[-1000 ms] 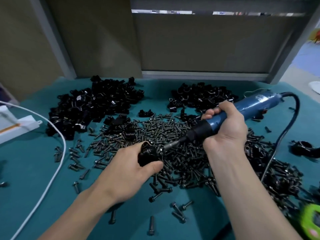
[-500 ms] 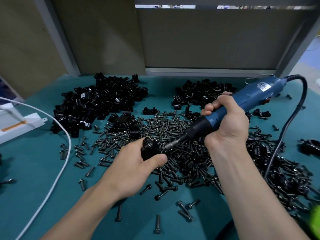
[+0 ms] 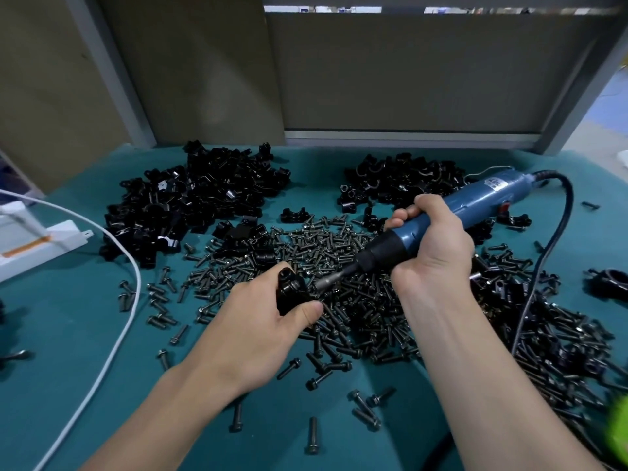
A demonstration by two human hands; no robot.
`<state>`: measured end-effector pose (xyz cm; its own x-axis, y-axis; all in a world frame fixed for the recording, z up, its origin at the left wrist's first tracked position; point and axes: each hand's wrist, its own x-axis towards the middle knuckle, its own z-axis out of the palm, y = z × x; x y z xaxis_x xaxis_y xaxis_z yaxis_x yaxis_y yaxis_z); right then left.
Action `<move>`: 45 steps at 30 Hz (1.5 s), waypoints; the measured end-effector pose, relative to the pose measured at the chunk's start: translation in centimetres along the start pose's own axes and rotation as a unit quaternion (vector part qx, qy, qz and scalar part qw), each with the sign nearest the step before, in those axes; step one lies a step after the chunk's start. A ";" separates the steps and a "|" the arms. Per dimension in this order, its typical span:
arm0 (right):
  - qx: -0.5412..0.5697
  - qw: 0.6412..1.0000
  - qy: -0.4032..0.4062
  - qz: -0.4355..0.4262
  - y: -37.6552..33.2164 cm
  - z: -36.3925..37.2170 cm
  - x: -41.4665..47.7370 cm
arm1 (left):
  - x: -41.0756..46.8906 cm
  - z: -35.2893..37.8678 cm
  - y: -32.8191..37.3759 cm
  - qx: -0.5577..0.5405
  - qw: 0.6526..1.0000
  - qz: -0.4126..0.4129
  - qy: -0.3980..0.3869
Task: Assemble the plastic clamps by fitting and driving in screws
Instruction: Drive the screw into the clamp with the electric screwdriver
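Observation:
My left hand (image 3: 258,328) grips a black plastic clamp (image 3: 290,292) just above the screw heap, thumb curled under it. My right hand (image 3: 431,246) is wrapped round a blue electric screwdriver (image 3: 475,203), whose metal bit (image 3: 328,283) points down-left and meets the clamp's right side. A wide heap of black screws (image 3: 339,253) covers the middle of the green table (image 3: 68,317). Piles of black clamp parts lie at the back left (image 3: 197,198) and back right (image 3: 401,181).
The screwdriver's black cord (image 3: 557,239) loops over the right side. A white cable (image 3: 112,334) curves across the left, beside a white device (image 3: 37,239). Loose screws (image 3: 363,402) lie near the front. More screws and clamps (image 3: 560,334) spread right. A grey partition stands behind.
Hands and screwdriver keep the same pose, bit against the clamp. The view has shifted slightly, so everything sits a little lower and to the left in the frame.

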<state>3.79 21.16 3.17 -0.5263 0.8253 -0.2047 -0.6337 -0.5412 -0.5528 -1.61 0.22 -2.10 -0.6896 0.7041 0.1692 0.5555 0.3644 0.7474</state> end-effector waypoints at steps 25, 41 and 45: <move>0.017 0.991 -0.132 -0.022 -0.2 0.2 -0.5 | 0.6 0.1 -0.1 -0.035 0.998 -0.048 0.013; 0.006 0.983 -0.182 0.007 -0.7 0.4 -0.5 | 0.8 -0.5 0.1 -0.097 0.993 -0.061 -0.020; 0.013 0.975 -0.217 0.041 -2.5 -0.4 0.1 | 0.9 -1.5 0.0 -0.195 0.975 -0.085 -0.066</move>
<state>5.54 22.64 4.16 -0.7631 0.6355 0.1173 -0.5901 -0.6113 -0.5273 -2.91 -0.01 -0.97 -0.6760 0.7357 -0.0433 0.2025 0.2419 0.9490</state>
